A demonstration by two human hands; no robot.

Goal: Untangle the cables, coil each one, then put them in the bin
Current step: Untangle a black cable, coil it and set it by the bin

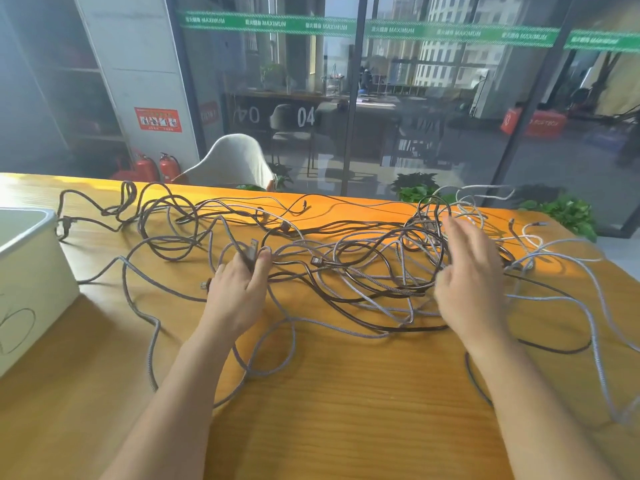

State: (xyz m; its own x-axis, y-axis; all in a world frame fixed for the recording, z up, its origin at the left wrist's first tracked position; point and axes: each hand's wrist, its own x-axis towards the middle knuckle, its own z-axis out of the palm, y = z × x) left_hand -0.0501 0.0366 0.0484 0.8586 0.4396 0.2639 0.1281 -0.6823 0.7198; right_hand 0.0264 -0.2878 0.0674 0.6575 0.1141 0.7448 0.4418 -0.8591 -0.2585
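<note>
A big tangle of braided cables (pixel 349 271), some dark brown and some silver-grey, spreads across the wooden table (pixel 346 393). My left hand (pixel 239 289) pinches a USB plug (pixel 252 249) at the end of one grey cable, with the plug pointing up and away from me. My right hand (pixel 467 271) hovers over the right side of the tangle with its fingers spread, holding nothing. The white bin (pixel 31 271) stands at the table's left edge; its inside is hidden from here.
Loose cable loops reach the table's near edge, the far left by the bin and the far right corner. A white chair (pixel 232 161) stands behind the table. Green plants (pixel 415 188) and a glass wall lie beyond the far edge.
</note>
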